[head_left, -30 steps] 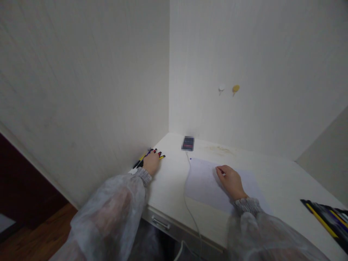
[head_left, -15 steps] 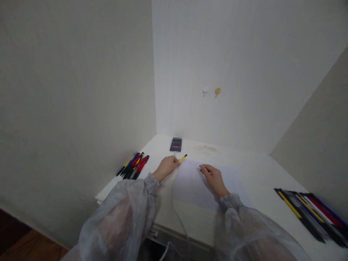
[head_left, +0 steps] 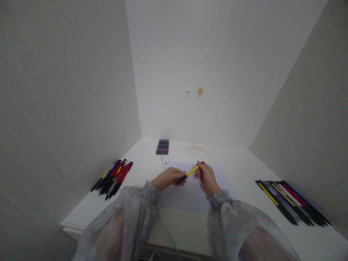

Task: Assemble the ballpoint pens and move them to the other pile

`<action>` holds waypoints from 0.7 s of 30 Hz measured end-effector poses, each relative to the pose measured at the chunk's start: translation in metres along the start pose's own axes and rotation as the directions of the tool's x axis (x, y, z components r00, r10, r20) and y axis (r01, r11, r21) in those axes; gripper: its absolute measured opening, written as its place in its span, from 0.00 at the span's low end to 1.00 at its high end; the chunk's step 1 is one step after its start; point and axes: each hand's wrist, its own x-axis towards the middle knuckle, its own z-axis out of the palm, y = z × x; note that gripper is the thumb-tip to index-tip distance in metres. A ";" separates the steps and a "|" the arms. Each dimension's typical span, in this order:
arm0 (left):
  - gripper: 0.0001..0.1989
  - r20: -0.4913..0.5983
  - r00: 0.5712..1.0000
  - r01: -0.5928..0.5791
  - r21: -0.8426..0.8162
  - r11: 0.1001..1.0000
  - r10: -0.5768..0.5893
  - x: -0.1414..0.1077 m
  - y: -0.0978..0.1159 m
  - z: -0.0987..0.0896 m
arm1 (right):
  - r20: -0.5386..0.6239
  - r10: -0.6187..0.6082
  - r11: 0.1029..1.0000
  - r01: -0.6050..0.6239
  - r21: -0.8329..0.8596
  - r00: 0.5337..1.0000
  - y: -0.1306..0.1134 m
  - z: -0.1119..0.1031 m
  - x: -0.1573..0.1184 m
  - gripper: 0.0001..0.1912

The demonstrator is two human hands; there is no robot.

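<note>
A yellow pen (head_left: 192, 170) with a black grip slants between my two hands above a sheet of paper (head_left: 185, 199). My left hand (head_left: 170, 177) is closed around its black lower part. At the upper end, my right hand (head_left: 206, 175) pinches the pen near its black tip, fingers curled. Faint marks show on the paper, which lies flat on the white table under both hands. Both wrists are in the elastic cuffs of translucent sleeves.
Left of my hands lies a loose pile of pens (head_left: 114, 175), by the wall. More pens (head_left: 292, 201) lie side by side at the right. A phone (head_left: 162, 146) with a cable (head_left: 164, 224) sits at the back. Two hooks (head_left: 200, 91) are on the back wall.
My left hand has brought the pen toward me and over the paper. My right hand has closed on its upper end. The view has shifted to the right.
</note>
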 end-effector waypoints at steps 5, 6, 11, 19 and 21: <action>0.19 0.061 0.997 0.054 -0.023 0.998 -0.052 -0.002 -0.003 -0.004 | -0.059 -0.002 0.999 0.005 0.041 0.998 -0.002 -0.001 0.001 0.11; 0.19 0.070 0.996 0.051 -0.030 0.998 -0.049 -0.002 -0.003 -0.003 | -0.069 -0.016 0.999 0.019 0.045 0.997 -0.003 -0.002 0.001 0.10; 0.15 -0.078 0.993 -0.103 -0.214 0.971 0.088 0.005 -0.005 -0.003 | -0.175 -0.091 0.992 0.105 0.072 0.980 -0.006 -0.004 0.002 0.09; 0.11 -0.505 0.844 -0.449 -0.482 0.752 0.180 0.017 -0.004 -0.009 | -0.061 -0.003 1.000 0.002 -0.018 0.998 -0.006 0.001 -0.003 0.15; 0.11 -0.534 0.827 -0.466 -0.479 0.744 0.175 0.017 -0.005 -0.010 | -0.051 -0.006 0.997 0.002 -0.077 0.999 -0.003 0.001 -0.004 0.16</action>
